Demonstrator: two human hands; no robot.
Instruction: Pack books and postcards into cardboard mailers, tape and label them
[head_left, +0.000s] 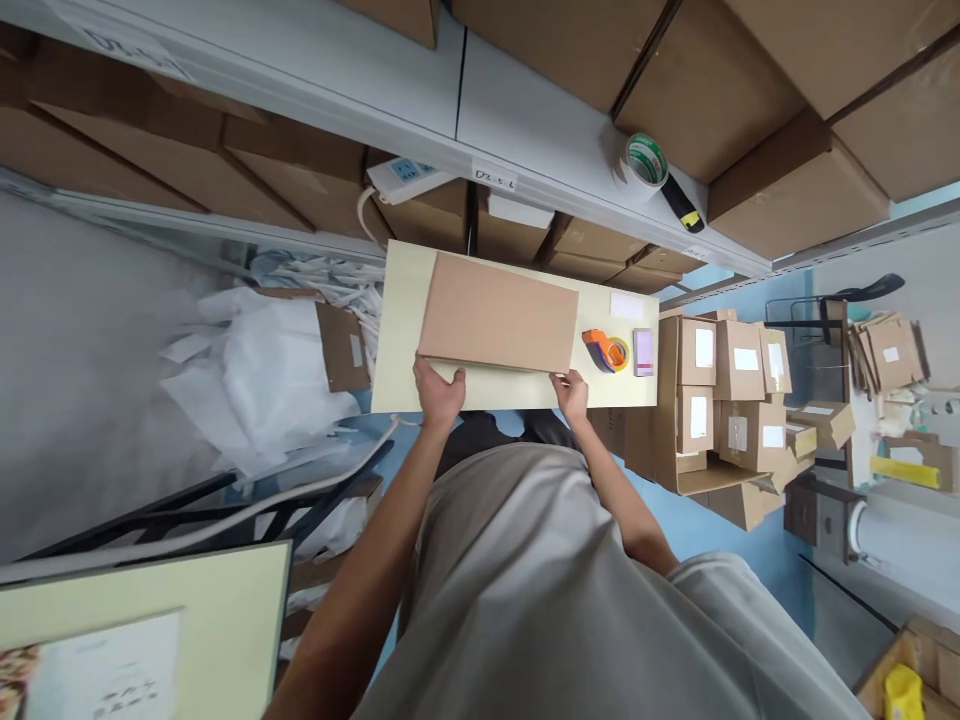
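Observation:
A flat brown cardboard box lies slightly askew on a pale yellow tabletop. My left hand grips its near left corner, with the thumb standing apart from the fingers. At the near right corner, the fingertips of my right hand pinch the edge of the box. The undersides of both hands' fingertips are partly hidden. Just right of the box sits an orange tape dispenser with a roll of tape in it. Beside that lies a small pinkish-purple pack, and a white label is farther back.
A shelf with cartons overhangs the table's far side, carrying a green-cored tape roll. A large open carton filled with small labelled boxes stands to the right. White packing sheets are heaped on the left, near a hanging cable.

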